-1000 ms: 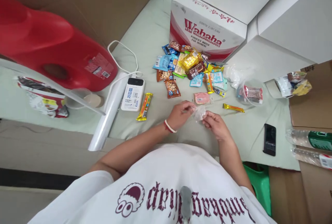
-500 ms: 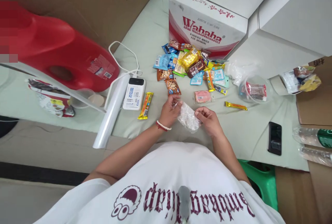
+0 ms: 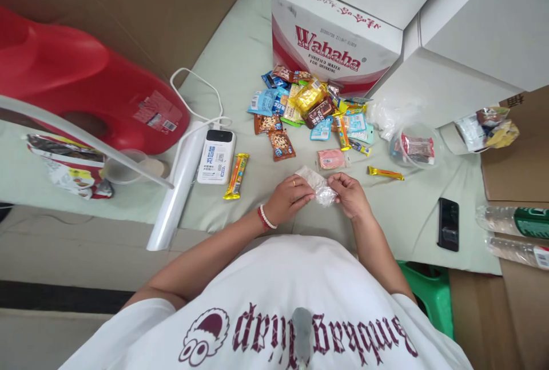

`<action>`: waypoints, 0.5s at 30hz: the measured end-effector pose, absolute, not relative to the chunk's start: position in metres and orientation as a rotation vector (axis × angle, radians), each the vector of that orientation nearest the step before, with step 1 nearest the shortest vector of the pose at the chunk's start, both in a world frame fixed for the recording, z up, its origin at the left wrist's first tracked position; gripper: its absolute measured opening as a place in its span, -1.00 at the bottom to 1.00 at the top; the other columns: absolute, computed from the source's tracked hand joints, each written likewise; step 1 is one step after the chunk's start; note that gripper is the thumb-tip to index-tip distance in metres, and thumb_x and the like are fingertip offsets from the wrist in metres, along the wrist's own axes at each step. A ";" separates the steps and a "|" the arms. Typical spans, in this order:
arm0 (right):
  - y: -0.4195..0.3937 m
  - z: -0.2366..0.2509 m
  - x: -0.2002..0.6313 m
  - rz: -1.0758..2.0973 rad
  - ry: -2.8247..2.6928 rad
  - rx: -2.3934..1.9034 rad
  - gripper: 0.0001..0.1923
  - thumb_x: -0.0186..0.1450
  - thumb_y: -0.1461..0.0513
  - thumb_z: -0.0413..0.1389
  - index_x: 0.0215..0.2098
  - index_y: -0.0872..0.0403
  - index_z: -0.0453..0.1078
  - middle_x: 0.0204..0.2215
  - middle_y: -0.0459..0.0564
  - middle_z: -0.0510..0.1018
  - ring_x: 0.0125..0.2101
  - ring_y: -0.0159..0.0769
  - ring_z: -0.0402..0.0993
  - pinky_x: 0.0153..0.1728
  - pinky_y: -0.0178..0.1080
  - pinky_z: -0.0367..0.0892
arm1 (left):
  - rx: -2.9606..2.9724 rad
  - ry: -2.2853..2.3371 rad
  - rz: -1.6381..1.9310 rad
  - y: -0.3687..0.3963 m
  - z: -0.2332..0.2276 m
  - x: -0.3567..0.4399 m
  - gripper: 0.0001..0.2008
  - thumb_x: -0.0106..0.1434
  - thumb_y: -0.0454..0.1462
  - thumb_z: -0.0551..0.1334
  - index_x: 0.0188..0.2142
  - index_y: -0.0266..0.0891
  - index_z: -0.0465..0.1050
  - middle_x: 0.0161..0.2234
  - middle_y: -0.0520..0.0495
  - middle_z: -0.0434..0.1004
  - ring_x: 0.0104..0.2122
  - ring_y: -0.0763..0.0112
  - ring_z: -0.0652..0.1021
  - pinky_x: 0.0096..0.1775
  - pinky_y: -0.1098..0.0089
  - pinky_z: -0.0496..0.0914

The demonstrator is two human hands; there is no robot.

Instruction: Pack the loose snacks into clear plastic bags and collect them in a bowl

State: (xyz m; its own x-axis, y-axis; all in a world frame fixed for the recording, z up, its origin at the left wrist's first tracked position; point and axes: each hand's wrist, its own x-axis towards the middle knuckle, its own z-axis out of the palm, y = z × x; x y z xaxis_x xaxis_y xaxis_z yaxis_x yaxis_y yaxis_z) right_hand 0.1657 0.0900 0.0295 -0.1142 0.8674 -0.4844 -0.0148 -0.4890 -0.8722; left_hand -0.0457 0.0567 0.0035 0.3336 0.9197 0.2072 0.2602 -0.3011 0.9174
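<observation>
Pale green bench is seen from the head view, spread with a snack-packet pile below a Wahaha carton. At its six o'clock, a crinkled clear plastic bag is pinched between left hand and right hand, fingers closed on it.

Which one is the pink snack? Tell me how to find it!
Start at the big red and white Wahaha box. A pile of snacks lies in front of it. At the pile's near edge, just beyond the person's right hand, lies the pink snack, the only pink packet there.
</observation>
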 end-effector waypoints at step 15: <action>0.057 0.012 0.144 1.448 -0.878 -1.396 -0.69 0.20 0.01 0.35 -0.29 0.03 0.47 -0.31 -0.07 0.58 -0.34 -0.35 0.46 -0.21 -0.25 0.45 | 1.010 1.594 1.351 0.067 -0.006 -0.028 -0.72 0.45 -0.05 0.13 -0.30 -0.18 0.35 -0.48 0.08 0.39 -0.46 0.43 0.40 -0.33 0.41 0.31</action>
